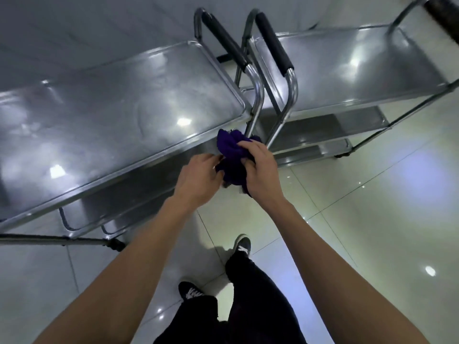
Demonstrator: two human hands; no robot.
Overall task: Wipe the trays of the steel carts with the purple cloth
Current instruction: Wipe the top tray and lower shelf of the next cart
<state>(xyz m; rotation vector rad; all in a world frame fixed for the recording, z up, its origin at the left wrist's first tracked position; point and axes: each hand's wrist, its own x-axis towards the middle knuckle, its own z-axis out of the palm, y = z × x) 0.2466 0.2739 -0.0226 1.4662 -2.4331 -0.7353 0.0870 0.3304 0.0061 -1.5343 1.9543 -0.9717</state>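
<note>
Purple cloth (232, 155), bunched into a wad with no clear long axis, is gripped between a person's two hands just off the near corner of the left shiny steel cart (119, 115). Right hand (260, 170) curls over it; left hand (198, 177) apparently pinches its side. Two steel carts stand handle to handle, the second steel cart (347, 70) right of the first.

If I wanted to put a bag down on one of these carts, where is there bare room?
Both top trays look bare: the left cart's top tray, bounded by its raised rim and black handle, and the right cart's top tray. It is crowded where the two handles nearly meet, and near that gap both hands hold the purple cloth. The lower shelves are mostly hidden.
</note>
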